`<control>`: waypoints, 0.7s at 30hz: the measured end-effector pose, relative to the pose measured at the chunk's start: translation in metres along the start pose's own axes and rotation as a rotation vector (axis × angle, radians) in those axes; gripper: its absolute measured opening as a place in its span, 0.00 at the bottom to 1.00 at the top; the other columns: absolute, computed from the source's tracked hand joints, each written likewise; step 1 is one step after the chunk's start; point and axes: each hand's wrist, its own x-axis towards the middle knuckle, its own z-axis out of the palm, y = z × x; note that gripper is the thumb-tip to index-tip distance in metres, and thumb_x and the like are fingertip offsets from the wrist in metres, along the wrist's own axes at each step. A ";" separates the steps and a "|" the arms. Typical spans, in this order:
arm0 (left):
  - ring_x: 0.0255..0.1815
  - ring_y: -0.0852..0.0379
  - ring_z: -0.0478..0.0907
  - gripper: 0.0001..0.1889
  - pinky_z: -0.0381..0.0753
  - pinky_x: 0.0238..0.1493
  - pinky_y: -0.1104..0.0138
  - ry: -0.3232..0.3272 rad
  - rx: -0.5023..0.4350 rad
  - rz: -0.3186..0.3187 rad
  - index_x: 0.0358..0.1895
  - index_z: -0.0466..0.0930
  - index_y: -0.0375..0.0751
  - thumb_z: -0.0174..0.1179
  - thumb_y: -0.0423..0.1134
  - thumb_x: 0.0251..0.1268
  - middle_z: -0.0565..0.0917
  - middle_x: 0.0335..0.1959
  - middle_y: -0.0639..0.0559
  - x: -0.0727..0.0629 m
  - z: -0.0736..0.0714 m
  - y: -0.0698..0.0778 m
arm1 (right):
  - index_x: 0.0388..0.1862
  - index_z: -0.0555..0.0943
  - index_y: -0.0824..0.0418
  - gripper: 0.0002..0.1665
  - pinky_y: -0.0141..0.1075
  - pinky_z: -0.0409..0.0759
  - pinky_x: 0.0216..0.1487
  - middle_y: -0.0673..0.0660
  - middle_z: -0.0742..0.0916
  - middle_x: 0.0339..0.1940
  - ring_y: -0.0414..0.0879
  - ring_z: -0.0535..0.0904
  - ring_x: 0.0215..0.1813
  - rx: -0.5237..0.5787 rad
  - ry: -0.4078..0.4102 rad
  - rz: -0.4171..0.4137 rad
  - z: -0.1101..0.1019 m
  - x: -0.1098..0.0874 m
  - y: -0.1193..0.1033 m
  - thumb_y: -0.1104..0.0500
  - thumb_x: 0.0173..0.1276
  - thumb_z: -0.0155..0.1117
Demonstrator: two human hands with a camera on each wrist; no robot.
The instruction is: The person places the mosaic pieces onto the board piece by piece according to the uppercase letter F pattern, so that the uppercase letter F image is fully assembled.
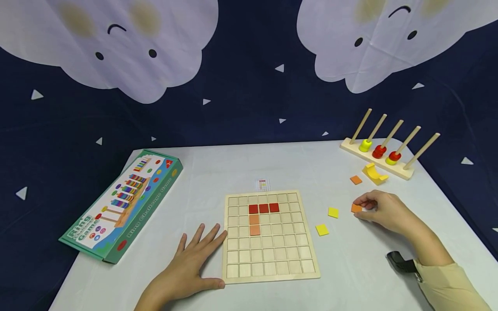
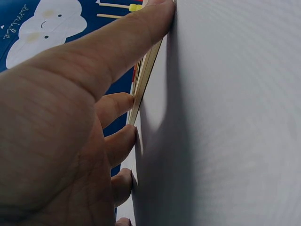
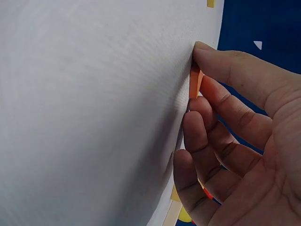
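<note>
My right hand (image 1: 383,211) pinches an orange square tile (image 1: 355,208) between thumb and fingers, low at the white table on the right. In the right wrist view the tile (image 3: 195,82) stands out between the thumb and the fingertips. My left hand (image 1: 186,268) lies spread with straight fingers along the left edge of a wooden grid board (image 1: 272,278), its thumb and index fingertip at the rim. Three red tiles (image 1: 263,208) form a row on the board, with two orange tiles (image 1: 254,225) below the leftmost one.
Two yellow tiles (image 1: 322,230) lie right of the board; another orange tile (image 1: 355,179) lies near a yellow curved block (image 1: 375,174). Behind stands a peg rack (image 1: 377,159) with rings. A small pattern card (image 1: 262,185) touches the board's far side. A green game box (image 1: 124,203) lies left.
</note>
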 end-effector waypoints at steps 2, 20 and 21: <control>0.91 0.31 0.40 0.59 0.32 0.78 0.21 0.003 0.003 0.003 0.87 0.59 0.65 0.76 0.72 0.49 0.56 0.90 0.55 0.000 0.000 0.000 | 0.47 0.90 0.64 0.19 0.28 0.78 0.38 0.51 0.90 0.38 0.40 0.79 0.40 -0.008 -0.004 -0.001 0.000 0.000 -0.001 0.54 0.62 0.84; 0.91 0.31 0.40 0.59 0.32 0.78 0.20 0.004 0.010 0.008 0.87 0.58 0.66 0.75 0.73 0.49 0.55 0.90 0.55 0.000 0.001 -0.002 | 0.46 0.91 0.58 0.16 0.35 0.81 0.42 0.50 0.91 0.41 0.44 0.82 0.43 -0.066 0.041 -0.097 -0.001 0.001 -0.030 0.53 0.62 0.84; 0.91 0.32 0.40 0.59 0.32 0.78 0.21 0.001 0.010 0.007 0.87 0.58 0.66 0.75 0.73 0.49 0.55 0.90 0.56 0.000 0.001 -0.002 | 0.46 0.91 0.57 0.16 0.35 0.80 0.42 0.50 0.91 0.41 0.43 0.81 0.43 -0.066 0.043 -0.103 -0.001 0.000 -0.033 0.53 0.62 0.84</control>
